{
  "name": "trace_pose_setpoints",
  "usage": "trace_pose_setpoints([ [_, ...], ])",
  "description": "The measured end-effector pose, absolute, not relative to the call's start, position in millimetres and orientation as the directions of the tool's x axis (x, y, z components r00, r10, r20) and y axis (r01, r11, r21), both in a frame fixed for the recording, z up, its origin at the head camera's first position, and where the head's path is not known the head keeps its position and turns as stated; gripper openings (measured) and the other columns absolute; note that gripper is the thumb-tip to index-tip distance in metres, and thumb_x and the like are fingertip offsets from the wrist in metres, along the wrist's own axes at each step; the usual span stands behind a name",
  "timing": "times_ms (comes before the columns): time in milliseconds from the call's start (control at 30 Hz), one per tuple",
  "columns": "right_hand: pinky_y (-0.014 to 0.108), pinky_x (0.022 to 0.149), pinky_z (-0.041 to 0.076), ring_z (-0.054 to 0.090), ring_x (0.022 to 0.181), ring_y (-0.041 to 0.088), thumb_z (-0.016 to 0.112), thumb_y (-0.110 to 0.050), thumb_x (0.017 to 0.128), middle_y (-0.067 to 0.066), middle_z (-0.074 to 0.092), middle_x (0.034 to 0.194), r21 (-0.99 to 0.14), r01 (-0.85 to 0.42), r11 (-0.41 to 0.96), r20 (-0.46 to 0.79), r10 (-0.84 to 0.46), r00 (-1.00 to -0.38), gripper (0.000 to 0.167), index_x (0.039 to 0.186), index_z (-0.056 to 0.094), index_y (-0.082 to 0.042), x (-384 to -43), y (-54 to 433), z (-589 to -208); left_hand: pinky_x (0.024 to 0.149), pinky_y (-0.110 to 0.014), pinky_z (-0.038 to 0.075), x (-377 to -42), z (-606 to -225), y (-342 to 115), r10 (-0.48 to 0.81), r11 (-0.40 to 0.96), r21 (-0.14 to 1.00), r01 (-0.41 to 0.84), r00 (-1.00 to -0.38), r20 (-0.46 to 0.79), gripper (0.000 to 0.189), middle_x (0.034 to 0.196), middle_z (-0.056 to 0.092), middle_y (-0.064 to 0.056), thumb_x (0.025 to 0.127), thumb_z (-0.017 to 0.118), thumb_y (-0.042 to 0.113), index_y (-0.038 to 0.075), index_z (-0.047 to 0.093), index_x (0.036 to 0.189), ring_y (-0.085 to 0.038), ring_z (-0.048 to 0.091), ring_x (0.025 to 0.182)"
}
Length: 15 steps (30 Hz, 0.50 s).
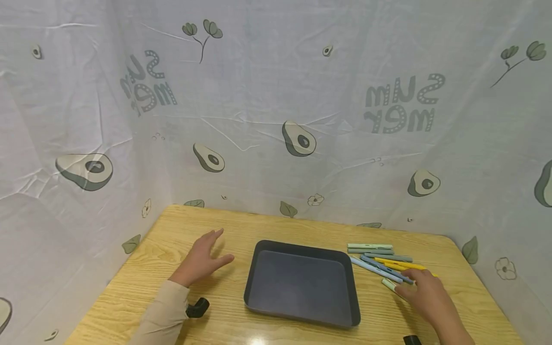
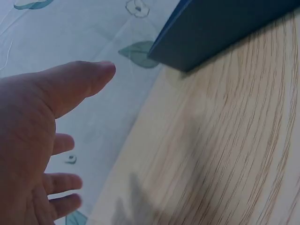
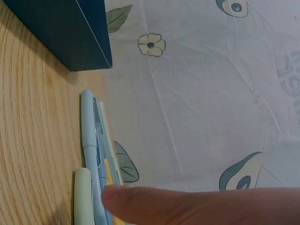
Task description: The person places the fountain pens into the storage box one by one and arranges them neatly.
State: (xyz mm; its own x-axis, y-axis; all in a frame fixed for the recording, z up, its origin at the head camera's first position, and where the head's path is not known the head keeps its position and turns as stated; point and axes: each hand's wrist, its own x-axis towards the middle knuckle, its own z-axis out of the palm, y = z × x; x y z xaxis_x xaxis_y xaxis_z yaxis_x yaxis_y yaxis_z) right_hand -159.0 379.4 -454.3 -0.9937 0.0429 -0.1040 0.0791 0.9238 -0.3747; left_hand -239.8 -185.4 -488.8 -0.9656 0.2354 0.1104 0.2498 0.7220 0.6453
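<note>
A wood-grain tabletop (image 1: 224, 311) adjoins a white curtain (image 1: 258, 86) printed with avocados, leaves, flowers and mirrored "summer" lettering. A dark gray rectangular tray (image 1: 302, 287) lies mid-surface; green, blue and yellow capped pens (image 1: 376, 269) lie right of it. The left hand (image 1: 201, 261), left of the tray, is unloaded, digits spread. The right hand (image 1: 424, 294) is over the near pens; whether it grips one cannot be determined. Only the head view shows the tray interior; both wrist views show an outer corner. The right wrist view shows one straight digit across the pens.
</note>
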Motion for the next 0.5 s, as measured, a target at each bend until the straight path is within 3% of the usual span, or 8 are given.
trace_pose_setpoints([
  [167,0.056,0.083,0.056,0.063,0.104,0.046,0.079,-0.027,0.090,0.025,0.067,0.115,-0.383,0.096,0.919,-0.186,0.024,-0.982,0.044,0.117,0.068,0.007,-161.9,380.3,-458.0,0.110,-0.063,0.044,-239.7,-494.4,-171.4,0.248,0.582,0.791,0.187,-0.968,0.047,0.082,0.157,0.042,-0.022,0.094,0.074,0.045,0.010,0.039,0.160,-0.044,0.043,0.142],
  [300,0.053,0.079,0.057,0.066,0.099,0.039,0.079,-0.020,0.090,0.019,0.070,0.109,-0.402,0.107,0.909,-0.206,0.024,-0.978,0.033,0.111,0.070,0.003,-162.7,380.6,-461.9,0.092,-0.051,0.059,-237.2,-497.0,-158.4,0.266,0.473,0.871,0.132,-0.964,0.002,0.076,0.148,0.052,-0.020,0.094,0.076,0.037,0.010,0.043,0.157,-0.039,0.056,0.129],
  [400,0.051,0.078,0.057,0.066,0.096,0.033,0.076,-0.018,0.092,0.012,0.070,0.105,-0.420,0.124,0.899,-0.215,0.034,-0.976,0.027,0.111,0.070,0.001,-161.8,379.4,-463.5,0.077,-0.044,0.063,-234.0,-496.9,-151.0,0.294,0.375,0.924,0.076,-0.955,-0.041,0.074,0.142,0.055,-0.021,0.094,0.077,0.032,0.007,0.044,0.155,-0.036,0.060,0.121],
  [500,0.049,0.076,0.057,0.065,0.093,0.027,0.074,-0.016,0.093,0.006,0.069,0.101,-0.430,0.124,0.894,-0.201,0.039,-0.979,0.021,0.108,0.071,-0.001,-160.8,376.0,-464.3,0.073,-0.044,0.064,-231.3,-497.8,-145.2,0.343,0.295,0.955,0.027,-0.936,-0.079,0.071,0.140,0.054,-0.023,0.095,0.077,0.026,0.004,0.044,0.154,-0.035,0.062,0.117],
])
